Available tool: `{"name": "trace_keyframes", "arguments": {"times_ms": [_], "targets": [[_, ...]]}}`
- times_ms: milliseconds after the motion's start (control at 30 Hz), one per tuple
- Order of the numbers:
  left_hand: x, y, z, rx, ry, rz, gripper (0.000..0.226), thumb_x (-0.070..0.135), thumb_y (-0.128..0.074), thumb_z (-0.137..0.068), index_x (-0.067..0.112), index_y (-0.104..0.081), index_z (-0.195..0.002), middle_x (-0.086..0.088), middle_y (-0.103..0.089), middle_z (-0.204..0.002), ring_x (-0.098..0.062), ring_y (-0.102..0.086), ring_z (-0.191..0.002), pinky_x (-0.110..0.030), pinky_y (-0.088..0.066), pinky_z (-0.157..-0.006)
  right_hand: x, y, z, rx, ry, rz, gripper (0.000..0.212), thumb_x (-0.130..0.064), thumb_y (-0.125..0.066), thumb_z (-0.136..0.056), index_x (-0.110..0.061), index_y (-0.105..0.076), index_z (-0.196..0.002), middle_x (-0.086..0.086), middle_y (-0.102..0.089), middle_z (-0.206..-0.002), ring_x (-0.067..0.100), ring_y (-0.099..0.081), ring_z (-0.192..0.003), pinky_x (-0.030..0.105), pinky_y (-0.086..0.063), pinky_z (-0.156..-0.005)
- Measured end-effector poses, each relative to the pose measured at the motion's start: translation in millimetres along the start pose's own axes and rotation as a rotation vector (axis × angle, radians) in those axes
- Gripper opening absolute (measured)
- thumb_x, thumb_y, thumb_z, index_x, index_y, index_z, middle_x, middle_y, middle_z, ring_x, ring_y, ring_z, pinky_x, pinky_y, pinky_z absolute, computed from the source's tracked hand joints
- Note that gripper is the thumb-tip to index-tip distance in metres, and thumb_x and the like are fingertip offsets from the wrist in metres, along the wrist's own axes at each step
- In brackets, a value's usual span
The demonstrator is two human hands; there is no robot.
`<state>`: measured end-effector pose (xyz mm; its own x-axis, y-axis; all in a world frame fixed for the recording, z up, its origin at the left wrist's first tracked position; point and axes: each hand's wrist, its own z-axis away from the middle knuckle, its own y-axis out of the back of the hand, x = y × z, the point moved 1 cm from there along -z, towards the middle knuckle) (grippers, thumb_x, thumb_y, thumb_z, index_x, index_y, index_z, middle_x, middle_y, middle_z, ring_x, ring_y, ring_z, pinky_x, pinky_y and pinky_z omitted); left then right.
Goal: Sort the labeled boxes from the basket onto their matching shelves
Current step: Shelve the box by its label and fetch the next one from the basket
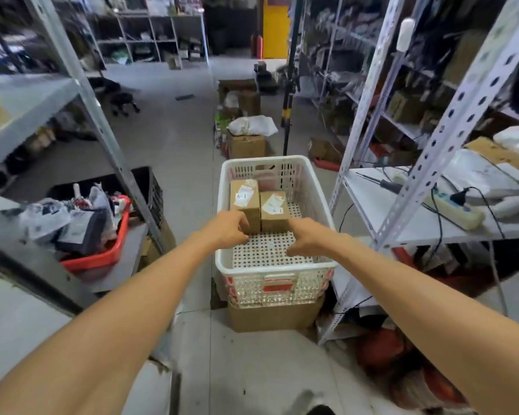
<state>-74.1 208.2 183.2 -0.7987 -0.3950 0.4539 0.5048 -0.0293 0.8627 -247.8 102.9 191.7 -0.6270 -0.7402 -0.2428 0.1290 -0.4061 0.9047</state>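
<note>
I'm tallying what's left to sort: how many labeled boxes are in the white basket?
2: a taller box at the far left, a shorter box touching its right side. None seem hidden.

White perforated basket, set on a cardboard carton on the floor between metal shelving units. Contents: two brown boxes side by side, taller left box labelled "A-1", shorter right box likewise "A-1". Left hand at the left box's near face, fingers curled; right hand just beside the right box, empty. Red bin on the left shelf.
</note>
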Motion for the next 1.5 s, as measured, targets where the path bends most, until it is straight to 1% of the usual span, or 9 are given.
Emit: {"name": "trace_keyframes", "arguments": {"times_ms": [333, 500, 700, 833, 967, 1100, 1267, 1367, 1500], "targets": [[-18, 5, -124, 0.003, 0.025, 0.006, 0.032, 0.022, -0.068, -0.083, 0.014, -0.061, -0.113, -0.005, -0.065, -0.112, -0.021, -0.061, -0.1, -0.039, -0.053, -0.089, 37, 34, -129, 0.005, 0.002, -0.012, 0.045, -0.018, -0.062, -0.08, -0.004, -0.049, -0.121, 0.015, -0.056, -0.123, 0.03, -0.057, -0.107, 0.044, -0.052, -0.089], [-35, 28, -205, -0.058, 0.09, -0.046, 0.031, 0.024, -0.066, -0.085, 0.015, -0.061, -0.114, -0.006, -0.067, -0.112, -0.022, -0.062, -0.101, -0.04, -0.053, -0.09, 62, 65, -199, 0.049, 0.071, -0.103, 0.05, -0.026, -0.063, -0.082, -0.007, -0.051, -0.126, 0.014, -0.057, -0.128, 0.03, -0.056, -0.111, 0.03, -0.044, -0.08], [-48, 38, -281, -0.106, 0.123, -0.062, 0.035, 0.025, -0.067, -0.084, 0.014, -0.059, -0.115, -0.007, -0.066, -0.112, -0.022, -0.062, -0.101, -0.041, -0.052, -0.09, 99, 82, -282, -0.044, 0.0, -0.056, 0.059, -0.024, -0.066, -0.08, -0.008, -0.043, -0.131, 0.012, -0.051, -0.133, 0.029, -0.053, -0.115, 0.043, -0.048, -0.093], [-71, 29, -316, -0.143, 0.182, -0.04, 0.037, 0.026, -0.066, -0.086, 0.012, -0.058, -0.119, -0.01, -0.064, -0.114, -0.025, -0.061, -0.103, -0.041, -0.051, -0.091, 110, 78, -324, -0.08, -0.015, -0.07, 0.059, -0.024, -0.067, -0.081, -0.006, -0.043, -0.132, 0.013, -0.05, -0.135, 0.031, -0.052, -0.117, 0.043, -0.048, -0.094], [-104, 9, -345, -0.195, 0.257, -0.047, 0.033, 0.019, -0.062, -0.086, 0.013, -0.057, -0.118, -0.009, -0.062, -0.117, -0.025, -0.059, -0.104, -0.04, -0.051, -0.089, 115, 53, -364, -0.138, -0.032, -0.104, 0.05, -0.022, -0.061, -0.085, -0.003, -0.045, -0.128, 0.017, -0.055, -0.126, 0.03, -0.054, -0.108, 0.035, -0.046, -0.08], [-142, -14, -382, -0.26, 0.268, -0.026, 0.032, 0.016, -0.061, -0.086, 0.01, -0.056, -0.118, -0.012, -0.061, -0.117, -0.026, -0.058, -0.103, -0.037, -0.05, -0.088, 120, 20, -404, -0.209, -0.113, -0.169, 0.057, -0.025, -0.058, -0.086, -0.003, -0.039, -0.135, 0.018, -0.051, -0.131, 0.032, -0.052, -0.113, 0.04, -0.049, -0.088], [-182, -47, -430, -0.299, 0.306, 0.106, 0.058, 0.012, -0.063, -0.082, 0.008, -0.04, -0.135, -0.015, -0.049, -0.133, -0.031, -0.05, -0.119, -0.035, -0.045, -0.095, 121, -31, -456, -0.264, -0.265, -0.249, 0.054, -0.02, -0.063, -0.082, -0.006, -0.043, -0.131, 0.015, -0.055, -0.122, 0.031, -0.054, -0.107, 0.04, -0.05, -0.087], [-201, -74, -459, -0.322, 0.387, 0.197, 0.077, 0.016, -0.065, -0.079, 0.009, -0.022, -0.143, -0.019, -0.034, -0.141, -0.037, -0.036, -0.129, -0.045, -0.035, -0.108, 121, -64, -492, -0.271, -0.327, -0.334, 0.055, -0.021, -0.065, -0.082, -0.007, -0.042, -0.13, 0.016, -0.054, -0.123, 0.031, -0.053, -0.109, 0.039, -0.049, -0.087], [-217, -111, -494, -0.253, 0.523, 0.327, 0.099, 0.016, -0.07, -0.078, 0.012, -0.002, -0.15, -0.017, -0.014, -0.15, -0.036, -0.017, -0.139, -0.044, -0.025, -0.112, 122, -108, -538, -0.138, -0.391, -0.479, 0.068, -0.019, -0.067, -0.078, -0.007, -0.035, -0.137, 0.015, -0.045, -0.132, 0.032, -0.047, -0.12, 0.035, -0.041, -0.093]]}}
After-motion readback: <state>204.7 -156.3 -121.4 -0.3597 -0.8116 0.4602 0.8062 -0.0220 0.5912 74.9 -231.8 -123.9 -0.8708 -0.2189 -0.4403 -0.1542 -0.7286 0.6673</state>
